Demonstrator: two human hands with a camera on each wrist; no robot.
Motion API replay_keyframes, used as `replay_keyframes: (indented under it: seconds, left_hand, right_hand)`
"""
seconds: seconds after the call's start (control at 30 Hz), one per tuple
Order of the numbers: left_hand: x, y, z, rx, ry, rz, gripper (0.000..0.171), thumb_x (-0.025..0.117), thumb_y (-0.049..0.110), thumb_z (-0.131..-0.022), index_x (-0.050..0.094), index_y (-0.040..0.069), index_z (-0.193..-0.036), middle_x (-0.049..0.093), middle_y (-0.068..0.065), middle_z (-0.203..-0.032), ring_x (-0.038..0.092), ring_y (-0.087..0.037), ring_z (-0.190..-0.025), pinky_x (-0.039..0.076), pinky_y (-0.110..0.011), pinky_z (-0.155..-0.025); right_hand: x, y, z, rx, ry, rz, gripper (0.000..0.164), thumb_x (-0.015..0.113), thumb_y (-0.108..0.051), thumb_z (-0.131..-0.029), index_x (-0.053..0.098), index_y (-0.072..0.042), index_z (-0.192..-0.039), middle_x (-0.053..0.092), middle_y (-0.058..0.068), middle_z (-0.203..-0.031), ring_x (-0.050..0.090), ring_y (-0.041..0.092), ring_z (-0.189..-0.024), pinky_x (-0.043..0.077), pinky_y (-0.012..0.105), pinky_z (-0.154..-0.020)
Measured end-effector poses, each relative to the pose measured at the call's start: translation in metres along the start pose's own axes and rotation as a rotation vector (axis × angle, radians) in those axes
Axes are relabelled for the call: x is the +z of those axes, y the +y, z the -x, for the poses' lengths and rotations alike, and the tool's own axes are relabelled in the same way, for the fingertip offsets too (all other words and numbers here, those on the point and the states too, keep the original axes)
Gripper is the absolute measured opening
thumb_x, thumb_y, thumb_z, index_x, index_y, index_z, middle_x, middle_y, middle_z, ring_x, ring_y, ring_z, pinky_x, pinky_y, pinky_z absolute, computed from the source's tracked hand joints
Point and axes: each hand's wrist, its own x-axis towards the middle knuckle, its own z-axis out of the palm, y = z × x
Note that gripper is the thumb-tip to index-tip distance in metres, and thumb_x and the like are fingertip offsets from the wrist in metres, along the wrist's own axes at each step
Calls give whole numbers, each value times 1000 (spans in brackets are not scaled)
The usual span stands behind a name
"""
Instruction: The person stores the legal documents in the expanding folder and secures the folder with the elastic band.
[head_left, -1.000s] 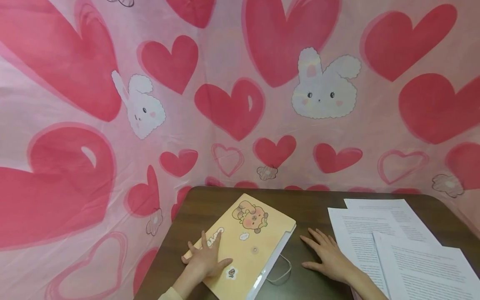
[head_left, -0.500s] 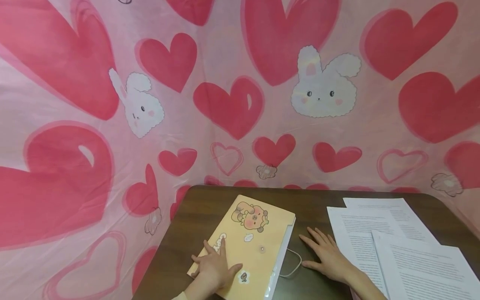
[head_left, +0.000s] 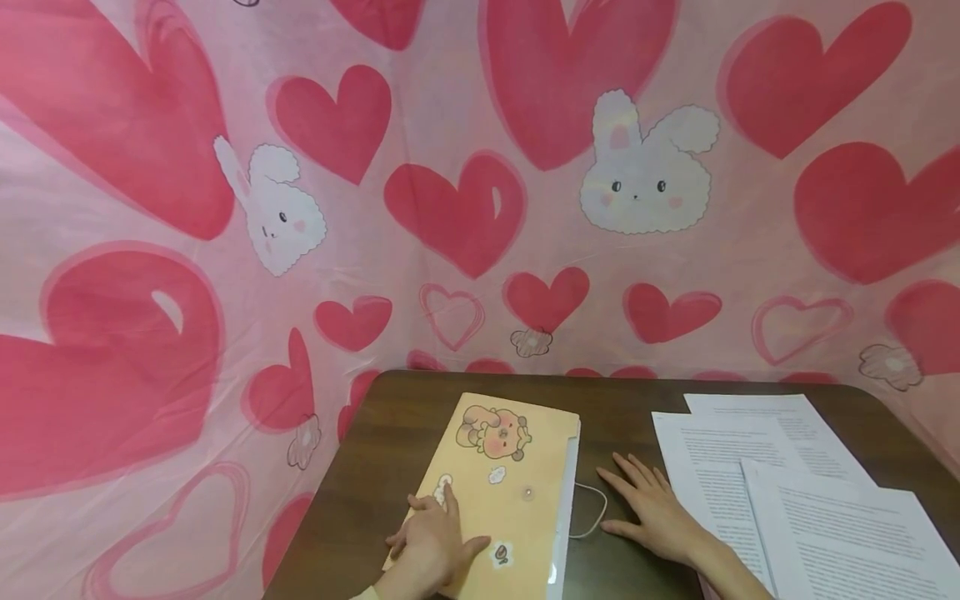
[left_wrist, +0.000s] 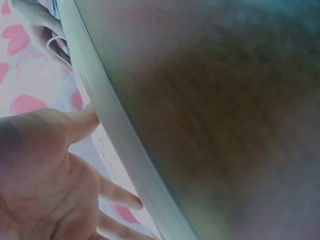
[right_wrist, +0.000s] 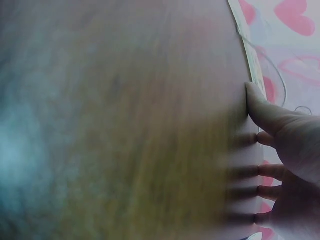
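Observation:
A yellow accordion file folder [head_left: 536,517] with cartoon stickers lies flat on the dark table, a white elastic cord [head_left: 603,505] looping out from its right side. My left hand [head_left: 431,540] rests on the folder's left part, fingers spread and the index finger pointing away. In the left wrist view, the thumb and fingertips of the left hand [left_wrist: 50,175] touch the folder's cover above its pale edge [left_wrist: 120,120]. To the right of the cord, my right hand [head_left: 660,517] rests on the tabletop with its fingers spread, holding nothing.
Several overlapping printed sheets [head_left: 847,533] lie on the right side of the table [head_left: 622,400], close beside the right forearm. A pink cloth [head_left: 555,242] with hearts and rabbits hangs behind and to the left of the table.
The left hand has turned the folder so that it lies straighter, its near end shifting right and its far end slightly left. The right hand has stayed in place.

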Motion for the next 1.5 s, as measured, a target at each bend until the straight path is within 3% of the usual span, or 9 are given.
replay_keyframes:
  seconds: [0.1, 0.33, 0.53, 0.77, 0.83, 0.97, 1.2, 1.33, 1.5]
  left_hand:
    - [21, -5, -13, 86, 40, -8, 112, 55, 98, -84, 59, 11, -155, 72, -29, -115, 74, -36, -74, 62, -39, -54]
    - [64, -29, -63, 193, 0, 157, 113, 51, 97, -87, 53, 11, -161, 73, -13, -82, 68, -24, -71, 51, -38, -56]
    - [83, -37, -105, 162, 94, 402, 92, 71, 71, -97, 50, 8, -161, 74, -24, -110, 76, -37, -88, 62, -46, -64]
    - [44, -42, -107, 123, 52, 668, 84, 73, 53, -102, 42, 7, -165, 63, -35, -142, 65, -56, -127, 61, -68, -94]
    - [44, -42, -110, 120, 50, 672, 83, 71, 54, -103, 43, 8, -166, 64, -33, -142, 67, -54, -124, 62, -67, -93]
    - [73, -43, -131, 138, 68, 656, 82, 70, 58, -102, 45, 12, -165, 68, -29, -139, 72, -49, -116, 63, -62, -92]
    - [73, -40, -131, 182, 58, 697, 79, 72, 53, -103, 49, 4, -160, 69, -32, -139, 70, -52, -124, 58, -66, -104]
    - [59, -38, -122, 169, 48, 685, 80, 70, 56, -103, 48, 6, -162, 68, -31, -139, 70, -52, -122, 59, -66, -101]
    - [7, -38, -90, 203, 58, 691, 72, 74, 47, -104, 52, 8, -160, 67, -30, -135, 67, -53, -122, 61, -69, -92]
  right_hand:
    - [0, 0, 0, -3, 7, -2, 80, 89, -48, -87, 65, -7, -151, 54, 32, -160, 47, 61, -148, 38, 87, -111]
    - [-1, -2, 0, -9, 13, 6, 80, 90, -48, -86, 65, -7, -150, 54, 31, -159, 49, 60, -146, 39, 86, -110]
    - [-2, -3, 0, 11, -10, -29, 80, 91, -46, -86, 64, -6, -151, 52, 33, -161, 45, 62, -148, 36, 88, -111]
    - [16, 13, -2, 27, 10, -143, 87, 93, -48, -83, 62, -5, -151, 47, 38, -162, 36, 69, -150, 24, 95, -110]
    - [19, 14, -2, 21, 29, -161, 89, 94, -50, -80, 62, -6, -151, 47, 39, -161, 35, 71, -148, 22, 97, -108]
    - [15, 8, -1, 21, 23, -193, 91, 98, -44, -77, 62, -4, -150, 42, 44, -162, 31, 75, -147, 18, 99, -107]
    - [13, 2, -1, 40, 12, -228, 94, 99, -43, -74, 62, -2, -150, 40, 46, -162, 26, 77, -149, 13, 99, -108]
    - [11, 2, -1, 28, -1, -237, 95, 99, -44, -75, 61, -3, -152, 39, 45, -163, 26, 76, -150, 13, 98, -109]
    - [9, 7, 5, -13, -6, -265, 95, 98, -42, -78, 57, -5, -156, 41, 42, -164, 29, 69, -154, 16, 98, -108]
